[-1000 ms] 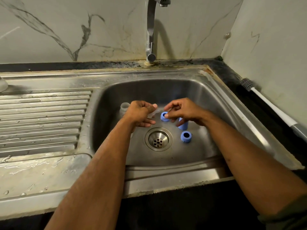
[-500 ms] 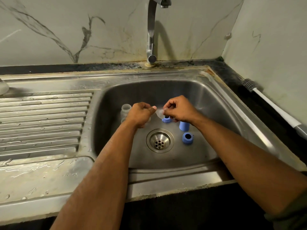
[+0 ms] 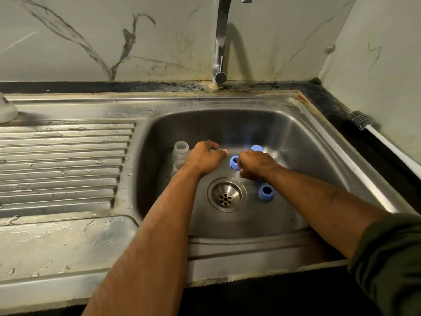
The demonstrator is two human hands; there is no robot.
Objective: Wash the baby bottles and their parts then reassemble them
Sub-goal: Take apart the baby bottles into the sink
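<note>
Hands have dropped lower into the sink [image 3: 319, 142]: your right hand [image 3: 255, 165] pinches a clear teat [image 3: 241, 176], left hand [image 3: 204, 158] clenched, grip unclear, so dismantling continues.

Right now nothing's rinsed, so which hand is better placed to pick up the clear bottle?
Left. The left hand sits beside the clear bottle; the right hand is over by the blue rings.
</note>
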